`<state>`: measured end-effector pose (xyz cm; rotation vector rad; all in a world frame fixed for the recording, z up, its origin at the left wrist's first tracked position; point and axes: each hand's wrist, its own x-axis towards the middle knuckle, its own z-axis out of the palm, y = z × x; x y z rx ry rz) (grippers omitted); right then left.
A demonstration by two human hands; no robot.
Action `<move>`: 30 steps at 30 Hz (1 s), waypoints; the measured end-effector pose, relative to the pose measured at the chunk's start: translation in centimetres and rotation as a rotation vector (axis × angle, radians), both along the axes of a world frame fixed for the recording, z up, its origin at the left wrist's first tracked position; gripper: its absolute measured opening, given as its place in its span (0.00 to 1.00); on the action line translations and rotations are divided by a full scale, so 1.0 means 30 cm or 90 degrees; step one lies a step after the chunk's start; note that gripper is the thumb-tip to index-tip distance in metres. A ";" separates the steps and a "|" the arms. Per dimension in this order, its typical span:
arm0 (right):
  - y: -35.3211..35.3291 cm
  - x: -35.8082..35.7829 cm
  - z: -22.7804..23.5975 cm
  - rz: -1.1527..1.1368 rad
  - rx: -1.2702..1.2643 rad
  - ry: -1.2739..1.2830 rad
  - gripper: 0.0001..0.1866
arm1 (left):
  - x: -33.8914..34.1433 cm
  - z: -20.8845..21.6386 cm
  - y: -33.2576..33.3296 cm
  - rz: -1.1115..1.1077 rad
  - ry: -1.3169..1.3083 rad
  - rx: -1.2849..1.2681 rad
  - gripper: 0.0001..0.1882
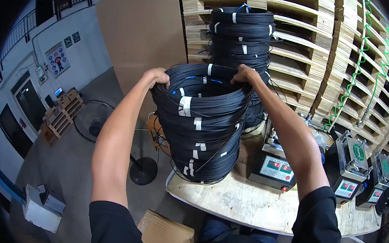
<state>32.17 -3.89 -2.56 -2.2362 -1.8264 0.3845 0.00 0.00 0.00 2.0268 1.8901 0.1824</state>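
In front of me a tall stack of black cable coils (202,136) stands on the wooden table, its coils bound with strips of white tape. My left hand (156,77) grips the rim of the top coil (223,101) on its left side, fingers curled over the edge. On the far right side of the same coil, my right hand (245,75) is closed around the rim. Small blue connectors (213,81) show inside the ring. Whether the top coil is lifted off those beneath cannot be told.
Behind stands a second stack of black coils (241,38), near wooden pallets (294,70). Machines with red digital displays, one a grey control box (274,170), sit on the table (243,200) at right. A floor fan (94,125) and cardboard box (167,233) are left and below.
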 end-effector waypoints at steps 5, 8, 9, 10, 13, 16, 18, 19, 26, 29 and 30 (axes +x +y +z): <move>-0.040 -0.009 0.030 -0.007 0.024 0.055 0.35 | 0.020 0.065 -0.100 -0.017 -0.049 -0.027 0.41; -0.048 -0.055 0.022 0.011 0.042 0.086 0.33 | -0.083 -0.036 -0.001 0.015 -0.067 0.073 0.40; -0.037 -0.030 0.012 0.002 0.044 0.086 0.33 | -0.065 -0.041 0.011 0.006 -0.067 0.074 0.40; -0.026 -0.012 0.001 0.012 0.051 0.098 0.33 | -0.052 -0.049 0.018 -0.011 -0.093 0.081 0.39; -0.027 -0.006 -0.008 0.021 0.042 0.107 0.35 | -0.050 -0.064 0.026 -0.047 -0.098 0.098 0.38; -0.007 -0.014 -0.022 0.034 0.046 0.108 0.38 | -0.095 -0.092 0.095 -0.094 -0.054 0.124 0.36; 0.024 0.044 -0.048 0.042 0.085 0.151 0.39 | -0.077 -0.082 0.161 -0.162 -0.022 0.144 0.36; 0.029 0.077 -0.066 0.037 0.110 0.190 0.40 | -0.058 -0.090 0.178 -0.202 -0.014 0.152 0.36; -0.230 0.105 -0.177 0.219 0.451 0.398 0.40 | -0.105 -0.131 0.215 -0.281 -0.217 0.134 0.38; -0.490 0.159 -0.160 0.305 0.408 0.436 0.34 | -0.223 -0.162 0.241 -0.299 -0.219 0.077 0.41; -0.584 0.215 -0.158 0.306 0.389 0.416 0.32 | -0.209 -0.162 0.222 -0.313 -0.235 0.066 0.42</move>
